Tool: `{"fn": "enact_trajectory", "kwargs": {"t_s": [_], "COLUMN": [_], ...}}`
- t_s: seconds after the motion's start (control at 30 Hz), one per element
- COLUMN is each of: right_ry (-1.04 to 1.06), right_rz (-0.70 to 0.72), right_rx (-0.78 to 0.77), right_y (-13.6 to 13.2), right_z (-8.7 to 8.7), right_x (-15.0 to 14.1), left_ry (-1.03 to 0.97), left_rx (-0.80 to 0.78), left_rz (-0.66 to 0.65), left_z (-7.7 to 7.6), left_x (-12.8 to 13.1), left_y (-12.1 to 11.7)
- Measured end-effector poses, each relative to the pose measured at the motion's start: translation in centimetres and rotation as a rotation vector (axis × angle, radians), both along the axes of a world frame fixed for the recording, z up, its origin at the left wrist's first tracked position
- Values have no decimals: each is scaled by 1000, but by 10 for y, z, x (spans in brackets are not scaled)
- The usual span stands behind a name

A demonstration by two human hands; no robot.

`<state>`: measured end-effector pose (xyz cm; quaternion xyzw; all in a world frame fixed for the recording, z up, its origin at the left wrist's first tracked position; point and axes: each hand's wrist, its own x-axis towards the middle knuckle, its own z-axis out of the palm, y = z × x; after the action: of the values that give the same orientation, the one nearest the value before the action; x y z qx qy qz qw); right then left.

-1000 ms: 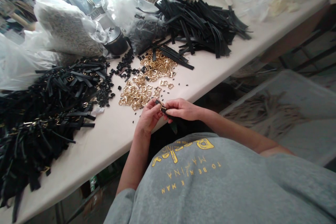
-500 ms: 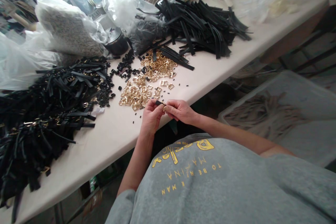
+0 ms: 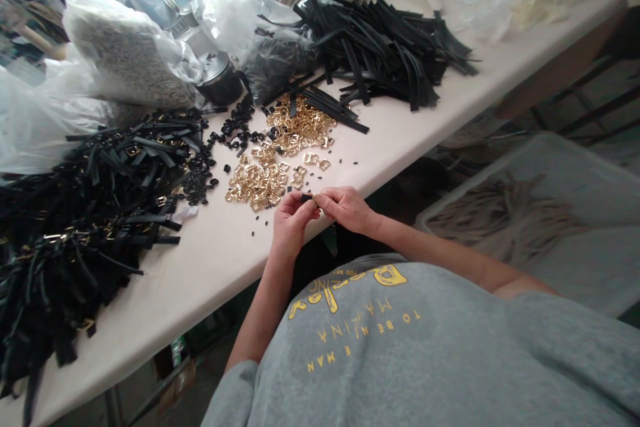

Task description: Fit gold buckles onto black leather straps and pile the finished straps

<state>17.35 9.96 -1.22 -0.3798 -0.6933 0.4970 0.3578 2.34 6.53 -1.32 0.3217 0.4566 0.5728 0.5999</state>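
Note:
Over the table's near edge, my left hand (image 3: 294, 219) and my right hand (image 3: 347, 208) meet fingertip to fingertip. Between them is a short black strap (image 3: 307, 197), pinched by both thumbs and forefingers; most of it is hidden. Whether a buckle is on it cannot be made out now. Just beyond my hands lie gold buckles (image 3: 257, 181) in a loose heap, with a second heap of gold buckles (image 3: 303, 123) behind. Tiny black loops are scattered around my fingers. Small black pieces (image 3: 197, 177) lie in a pile left of the buckles.
A large heap of black straps with buckles (image 3: 90, 213) covers the table's left side. Black strips (image 3: 385, 53) are piled at the back. Plastic bags (image 3: 125, 47) and a black tin (image 3: 220, 80) stand behind. A translucent bin (image 3: 550, 153) of beige strips sits at lower right.
The black strap has turned flatter between my fingers, and the gold glint seen at its end earlier is now covered. Both hands stay in nearly the same place.

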Motion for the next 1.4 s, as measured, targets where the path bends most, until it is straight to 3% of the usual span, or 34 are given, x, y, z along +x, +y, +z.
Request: {"fn": "enact_trajectory", "kwargs": {"t_s": [0.2, 0.27, 0.43, 0.53, 0.73, 0.87, 1.13, 1.27, 1.4], "right_ry": [59, 9, -170, -201, -161, -99, 57, 99, 59], "right_rz": [152, 166, 141, 136, 153, 179, 207, 247, 171], "right_rx": [-158, -147, 128, 194, 179, 152, 31, -19, 70], "right_y": [3, 5, 11, 11, 9, 8, 6, 7, 7], "right_z": [4, 6, 10, 10, 7, 6, 9, 7, 5], "right_x": [10, 15, 19, 16, 14, 16, 16, 16, 14], "left_ry": [-13, -11, 61, 106, 215, 250, 64, 67, 157], "left_rx": [-19, -34, -80, -84, 20, 2, -78, -85, -25], "left_rz": [104, 122, 17, -16, 20, -19, -140, -89, 15], "left_z": [8, 7, 2, 0, 3, 4, 2, 3, 1], "left_x": [-9, -15, -17, -13, -10, -14, -21, -18, -12], "left_y": [7, 7, 4, 3, 4, 3, 0, 0, 0]}}
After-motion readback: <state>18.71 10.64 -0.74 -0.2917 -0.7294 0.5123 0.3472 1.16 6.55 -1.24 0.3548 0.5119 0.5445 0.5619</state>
